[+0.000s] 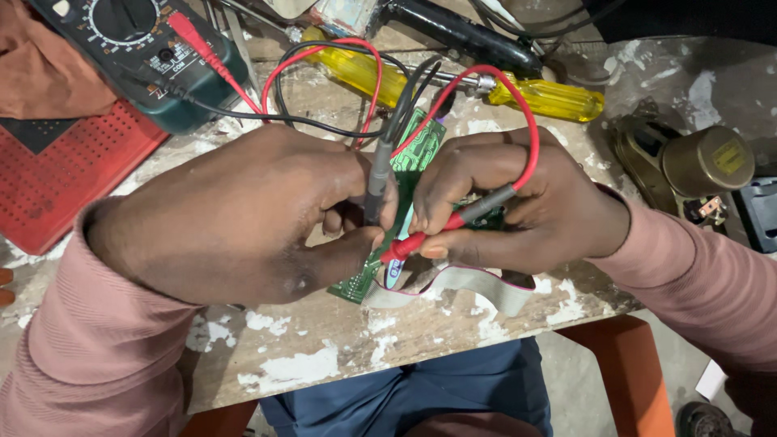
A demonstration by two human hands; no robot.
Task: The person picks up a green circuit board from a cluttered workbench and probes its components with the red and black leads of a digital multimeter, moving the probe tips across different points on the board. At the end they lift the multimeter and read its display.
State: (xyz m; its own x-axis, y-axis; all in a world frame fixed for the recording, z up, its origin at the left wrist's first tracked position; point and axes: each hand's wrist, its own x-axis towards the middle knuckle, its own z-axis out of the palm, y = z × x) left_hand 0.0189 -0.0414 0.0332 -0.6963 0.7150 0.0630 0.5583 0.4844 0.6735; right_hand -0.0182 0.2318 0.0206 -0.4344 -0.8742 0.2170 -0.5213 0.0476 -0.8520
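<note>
My left hand (243,214) grips a black test probe (376,174) upright, its tip down on a green circuit board (421,146) that lies on the worn table (324,356). My right hand (518,206) pinches a red test probe (429,235), pointed left at the same board. Both hands cover most of the board. A grey ribbon cable (477,283) curls out from under the right hand. Red and black leads (324,81) run back to a dark green multimeter (137,48) at the top left.
Two yellow-handled screwdrivers (550,97) lie behind the hands. A red perforated case (57,178) sits at the left, and a brass-coloured cylindrical part (704,162) at the right. An orange stool (623,364) stands below the table edge.
</note>
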